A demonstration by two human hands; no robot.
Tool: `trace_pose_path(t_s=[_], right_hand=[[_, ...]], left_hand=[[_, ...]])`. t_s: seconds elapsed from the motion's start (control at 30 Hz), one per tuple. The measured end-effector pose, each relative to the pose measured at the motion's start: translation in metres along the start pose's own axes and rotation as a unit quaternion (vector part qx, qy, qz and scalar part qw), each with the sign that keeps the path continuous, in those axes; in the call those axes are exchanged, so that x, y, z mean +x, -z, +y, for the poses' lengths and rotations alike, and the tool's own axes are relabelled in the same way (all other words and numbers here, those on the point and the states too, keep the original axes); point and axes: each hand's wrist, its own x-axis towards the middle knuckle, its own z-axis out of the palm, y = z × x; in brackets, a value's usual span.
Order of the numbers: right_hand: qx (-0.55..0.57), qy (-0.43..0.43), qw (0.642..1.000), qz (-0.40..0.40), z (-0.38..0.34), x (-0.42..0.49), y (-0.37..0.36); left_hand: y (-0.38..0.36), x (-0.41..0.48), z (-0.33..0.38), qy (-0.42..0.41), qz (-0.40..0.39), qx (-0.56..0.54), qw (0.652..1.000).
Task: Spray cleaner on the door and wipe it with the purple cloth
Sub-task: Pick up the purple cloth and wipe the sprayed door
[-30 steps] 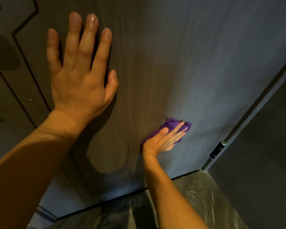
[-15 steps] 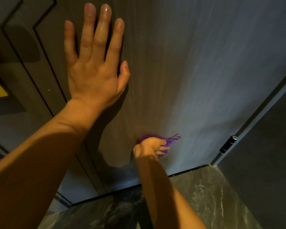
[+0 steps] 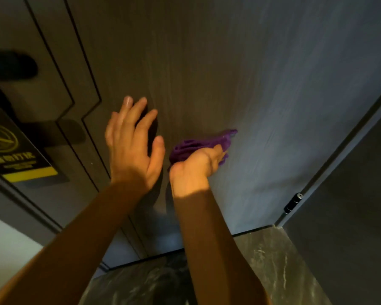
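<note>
Lowered since the earlier frame, the left hand [image 3: 133, 148] is now sitting just left of the right hand [image 3: 196, 169], fingers spread open against the dark wood-grain door [image 3: 240, 73]. Right hand is gripping the crumpled purple cloth [image 3: 198, 145], pressing it to the door, left of a black hinge [image 3: 293, 203], above the marbled floor [image 3: 279, 260].

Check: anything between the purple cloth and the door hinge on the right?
Nothing. In the head view, only bare door surface runs from the purple cloth to the hinge.
</note>
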Motion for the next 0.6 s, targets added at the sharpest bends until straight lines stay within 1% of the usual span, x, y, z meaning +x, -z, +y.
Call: trace_pose_path(t_s=[0.03,0.07,0.1,0.13,0.17,0.2,0.23,0.27,0.3,0.33,0.37,0.43,0.47,0.5,0.53,0.57,0.6], right_hand=[[0.015,-0.019,1.000,0.005,-0.025,-0.013,-0.011],[0.013,-0.024,0.999,-0.019,-0.046,-0.022,-0.023],[-0.002,-0.003,0.999,-0.054,-0.067,-0.037,-0.029],[-0.019,0.000,0.997,-0.070,-0.082,-0.044,-0.035],[-0.063,0.020,0.994,-0.091,-0.099,-0.057,-0.033],[-0.095,0.032,0.988,-0.115,-0.115,-0.069,-0.033],[-0.143,0.070,0.976,-0.146,-0.130,-0.078,-0.031],[-0.206,0.116,0.956,-0.175,-0.146,-0.086,-0.030],[-0.287,0.166,0.922,-0.201,-0.163,-0.094,-0.031],[-0.353,0.226,0.882,-0.213,-0.179,-0.103,-0.032],[-0.404,0.269,0.845,-0.225,-0.196,-0.112,-0.034],[-0.505,0.325,0.772,-0.207,-0.231,-0.126,-0.039],[-0.562,0.327,0.735,-0.193,-0.250,-0.133,-0.041],[-0.612,0.318,0.700,-0.188,-0.268,-0.140,-0.038],[-0.648,0.311,0.668,-0.193,-0.288,-0.149,-0.035],[-0.675,0.296,0.646,-0.200,-0.308,-0.158,-0.030],[-0.688,0.275,0.639,-0.206,-0.331,-0.169,-0.023]], left_hand=[[0.013,0.005,0.009,0.025,0.003,-0.061,0.998],[0.028,0.014,0.018,0.062,-0.008,-0.129,0.990],[0.043,0.026,0.030,0.115,-0.034,-0.204,0.972],[0.054,0.041,0.042,0.184,-0.072,-0.283,0.939],[0.063,0.059,0.054,0.265,-0.116,-0.362,0.886],[0.073,0.079,0.069,0.348,-0.157,-0.435,0.816],[0.085,0.101,0.087,0.423,-0.195,-0.500,0.730],[0.096,0.118,0.103,0.478,-0.228,-0.551,0.645],[0.107,0.132,0.121,0.508,-0.244,-0.595,0.573],[0.120,0.143,0.140,0.529,-0.243,-0.624,0.521],[0.133,0.151,0.158,0.544,-0.231,-0.648,0.481],[0.157,0.161,0.188,0.552,-0.211,-0.683,0.429],[0.165,0.165,0.199,0.554,-0.214,-0.699,0.400],[0.169,0.166,0.210,0.558,-0.216,-0.718,0.354],[0.175,0.167,0.220,0.581,-0.211,-0.719,0.318],[0.182,0.169,0.232,0.602,-0.200,-0.714,0.297],[0.187,0.171,0.243,0.618,-0.204,-0.709,0.272]])
